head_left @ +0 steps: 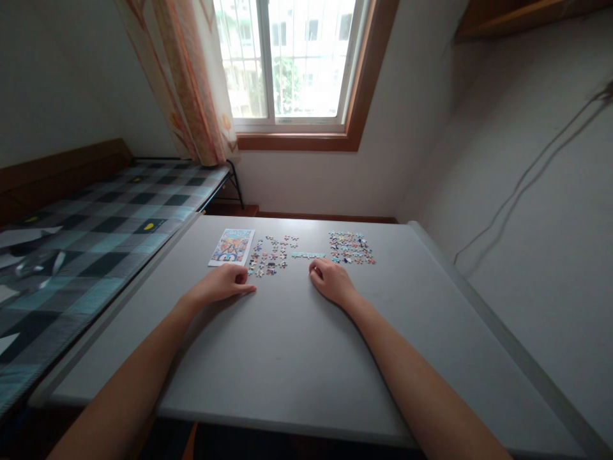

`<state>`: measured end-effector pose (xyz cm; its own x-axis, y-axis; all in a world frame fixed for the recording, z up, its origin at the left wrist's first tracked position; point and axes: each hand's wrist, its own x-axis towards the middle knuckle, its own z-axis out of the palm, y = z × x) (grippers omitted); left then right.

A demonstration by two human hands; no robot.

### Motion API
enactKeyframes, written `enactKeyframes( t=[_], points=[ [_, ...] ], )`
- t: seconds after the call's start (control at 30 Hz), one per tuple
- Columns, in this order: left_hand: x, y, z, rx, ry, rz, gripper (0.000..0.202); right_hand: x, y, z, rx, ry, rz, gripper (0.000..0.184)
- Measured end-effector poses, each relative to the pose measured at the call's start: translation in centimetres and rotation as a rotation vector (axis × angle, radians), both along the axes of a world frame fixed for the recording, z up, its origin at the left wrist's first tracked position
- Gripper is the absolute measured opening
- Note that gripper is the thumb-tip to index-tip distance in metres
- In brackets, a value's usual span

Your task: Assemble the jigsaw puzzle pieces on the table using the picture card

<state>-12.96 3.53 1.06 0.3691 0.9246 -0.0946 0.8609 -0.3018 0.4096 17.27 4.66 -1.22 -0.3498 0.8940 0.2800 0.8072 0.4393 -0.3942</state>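
My call from the feed: this is fingertip work, so take one piece at a time, lift it rather than slide it, keep wrists & forearms clear of the sorted batches, and check colours vs the picture card (232,246) that lies flat at the left end of the row. The puzzle lies mid-table, on the far side of both hands: left batch of loose pieces (269,257), a short teal strip of joined pieces (308,255) in the middle, then the right batch of pieces (351,248). Both forearms run fwd over the grey table (287,358), wrists low. Left hand (225,283) is knuckles-up, fingers curled under, index stretched flat toward the right, tip just below the left batch. Right hand (330,281) is curled too, fingertips down just below the teal strip. Hands are apart, bare table between them. Can't tell if either pinches a piece: fingers hide the underside and the pieces are too small at this res
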Motion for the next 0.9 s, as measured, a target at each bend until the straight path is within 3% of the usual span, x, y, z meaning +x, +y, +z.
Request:
enactKeyframes(
  t=[0.67, 0.9],
  points=[
    [-0.1, 0.1, -0.4, -0.025, -0.069, 0.015, 0.043, -0.2, -0.3, 0.5, -0.022, -0.034, -0.013, 0.019],
    [-0.2, 0.1, -0.5, -0.036, -0.068, 0.013, 0.043, 0.7, 0.3, 1.2, -0.083, -0.082, -0.403, 0.035]
  ],
)
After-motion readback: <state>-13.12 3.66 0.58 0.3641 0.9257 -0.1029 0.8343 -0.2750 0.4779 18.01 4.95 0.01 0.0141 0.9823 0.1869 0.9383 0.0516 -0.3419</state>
